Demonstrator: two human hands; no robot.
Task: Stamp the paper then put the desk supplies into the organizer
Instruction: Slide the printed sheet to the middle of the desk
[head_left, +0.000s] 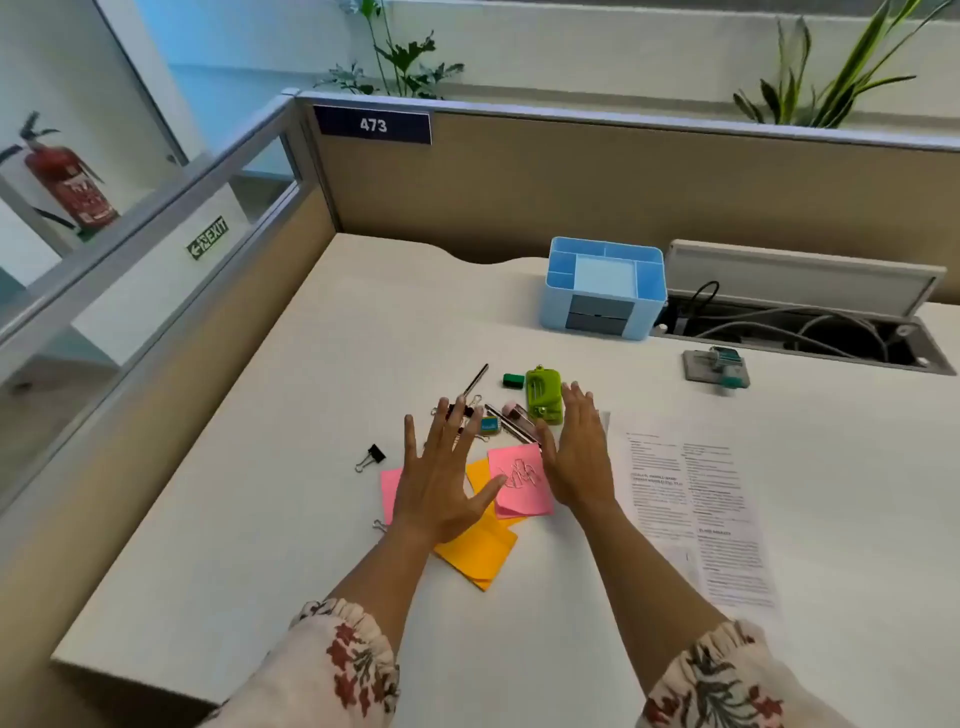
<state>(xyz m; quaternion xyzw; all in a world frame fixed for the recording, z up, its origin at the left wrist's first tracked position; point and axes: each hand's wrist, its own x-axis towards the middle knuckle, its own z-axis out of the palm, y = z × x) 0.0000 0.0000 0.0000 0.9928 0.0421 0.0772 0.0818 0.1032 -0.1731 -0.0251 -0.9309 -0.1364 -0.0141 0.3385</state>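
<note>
Hovering open — two hands (441, 478) (576, 457), one organizer (605, 288).

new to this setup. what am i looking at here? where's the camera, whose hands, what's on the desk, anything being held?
There is no robot: one wide-angle camera sits on a person's head, looking forward and down. The left hand and right hand are the wearer's own, both open with fingers spread above the desk, holding nothing. Beneath them lie pink sticky notes with loose paper clips on top, orange sticky notes, a black binder clip, a green stapler-like tool and a pen. The printed paper lies to the right. The blue organizer stands at the back, and what looks like the stamp sits to its right.
</note>
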